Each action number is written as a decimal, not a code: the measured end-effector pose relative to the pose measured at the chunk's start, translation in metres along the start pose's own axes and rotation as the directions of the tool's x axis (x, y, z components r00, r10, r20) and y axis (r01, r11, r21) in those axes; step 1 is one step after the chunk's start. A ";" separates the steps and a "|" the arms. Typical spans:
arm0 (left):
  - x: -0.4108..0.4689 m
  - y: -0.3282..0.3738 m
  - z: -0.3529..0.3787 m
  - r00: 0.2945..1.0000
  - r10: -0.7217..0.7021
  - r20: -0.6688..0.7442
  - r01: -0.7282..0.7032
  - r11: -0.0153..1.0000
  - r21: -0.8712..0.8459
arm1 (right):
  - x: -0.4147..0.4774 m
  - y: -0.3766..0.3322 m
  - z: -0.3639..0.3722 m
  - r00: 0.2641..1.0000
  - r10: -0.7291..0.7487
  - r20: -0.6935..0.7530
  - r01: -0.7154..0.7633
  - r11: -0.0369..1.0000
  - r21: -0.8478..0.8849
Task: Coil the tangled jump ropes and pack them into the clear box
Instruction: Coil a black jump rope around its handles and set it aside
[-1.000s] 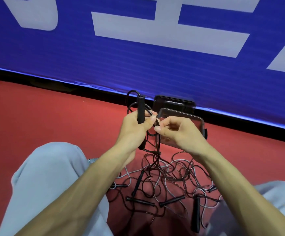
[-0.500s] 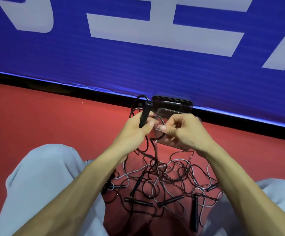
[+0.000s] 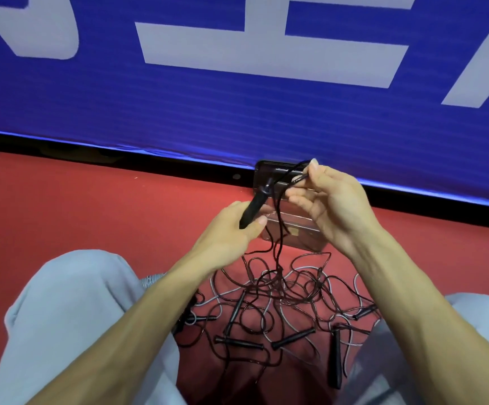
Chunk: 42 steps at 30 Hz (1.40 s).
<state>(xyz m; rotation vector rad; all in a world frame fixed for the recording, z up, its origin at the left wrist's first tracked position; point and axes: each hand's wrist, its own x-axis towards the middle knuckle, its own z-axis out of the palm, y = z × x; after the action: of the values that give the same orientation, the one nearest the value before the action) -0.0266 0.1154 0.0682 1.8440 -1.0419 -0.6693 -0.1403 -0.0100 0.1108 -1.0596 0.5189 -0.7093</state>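
Black limp thin cord (image 3: 278, 229) hangs below our right hand (image 3: 329, 206) pinching it; our left hand (image 3: 234, 229) clasps its stiff black handle (image 3: 255, 206).

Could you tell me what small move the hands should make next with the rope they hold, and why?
Probably loop the cord back to the handle: the left hand grips it, the right hand pinches a strand, and the rest trails into the tangle.

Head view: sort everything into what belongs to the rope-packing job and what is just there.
Job:
- black handle in left hand
- dark cord pinched by right hand
- tangled ropes on the floor
- clear box

Just there:
- blue banner
- red floor
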 end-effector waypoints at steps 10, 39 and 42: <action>-0.007 0.005 0.013 0.998 0.044 0.036 -0.037 0.981 -0.191 | -0.002 0.002 0.007 0.994 0.084 0.069 -0.106 0.890 0.443; -0.001 0.020 -0.040 0.963 -0.219 -0.160 -0.148 0.070 -0.987 | -0.003 0.049 -0.005 0.927 0.287 0.241 0.038 0.569 -0.822; 0.000 0.017 -0.031 0.967 -0.214 -0.139 -0.087 0.233 -0.968 | 0.000 0.032 -0.001 0.976 0.151 0.157 -0.039 0.830 -0.556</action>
<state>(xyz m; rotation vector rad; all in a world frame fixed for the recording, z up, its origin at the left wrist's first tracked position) -0.0090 0.1247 0.0978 0.7442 -0.1582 -0.8370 -0.1328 -0.0005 0.0807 -1.6162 0.6192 -0.3575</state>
